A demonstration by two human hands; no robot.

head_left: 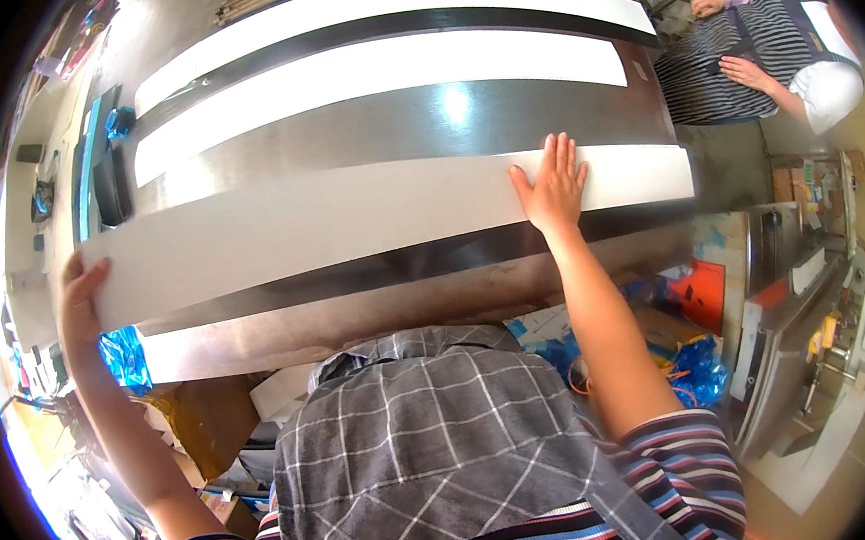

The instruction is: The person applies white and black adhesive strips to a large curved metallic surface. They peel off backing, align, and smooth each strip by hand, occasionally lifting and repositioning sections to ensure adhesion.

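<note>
A long pale strip of sheet material (319,223) lies across the near part of the metal-topped table (373,132), its left end reaching past the tabletop. At that end my left hand (77,295) is closed round the edge, thumb on the upper face and the other fingers partly hidden. My right hand (554,196) rests flat on the strip toward its right end, fingers stretched out. Along the strip's near edge shows a dark band (392,261). Two more white strips, a middle one (378,68) and a far one (384,0), lie roughly parallel beyond it.
Blue plastic film (126,360) hangs by the near left corner, with more blue film (700,372) below on the right. A dark block (112,187) sits at the table's left edge. Beyond the right end stands a co-worker (754,57) in a striped apron and white cap.
</note>
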